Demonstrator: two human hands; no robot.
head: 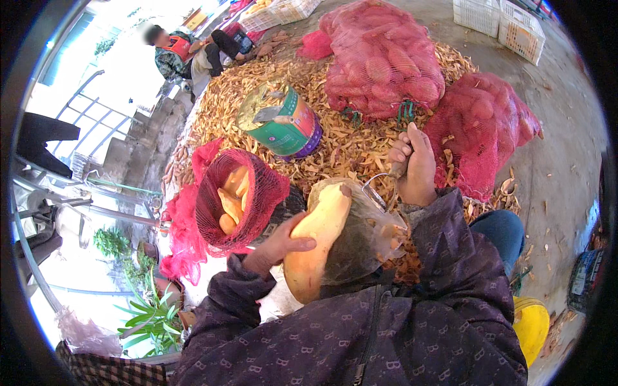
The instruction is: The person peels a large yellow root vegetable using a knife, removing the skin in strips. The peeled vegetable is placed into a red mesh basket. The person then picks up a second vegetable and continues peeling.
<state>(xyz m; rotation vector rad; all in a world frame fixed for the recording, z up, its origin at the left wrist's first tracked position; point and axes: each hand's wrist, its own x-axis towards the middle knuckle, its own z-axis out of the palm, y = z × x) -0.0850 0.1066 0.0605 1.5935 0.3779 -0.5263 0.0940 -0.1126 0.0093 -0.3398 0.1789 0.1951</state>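
Observation:
A large peeled sweet potato (316, 246) lies in my left hand (285, 241), its dark-tipped end pointing away from me over a clear plastic sheet on my lap. My right hand (416, 161) is closed around the handle of a peeler (376, 193), whose metal frame hangs just right of the sweet potato, apart from it. To the left, a red mesh bag (273, 186) stands with its mouth spread, and several peeled pieces (232, 200) show inside. Beyond my hands, a green and purple bucket (285, 128) carries a wide-bladed tool (270, 114) on its top.
Peelings (222, 103) cover the ground around the bucket. Two full red mesh sacks (381, 62) (487, 116) of sweet potatoes stand ahead and right. White plastic crates (521, 31) are at the far right. Another person (178, 55) sits at the far left. Green plants (154, 313) are at lower left.

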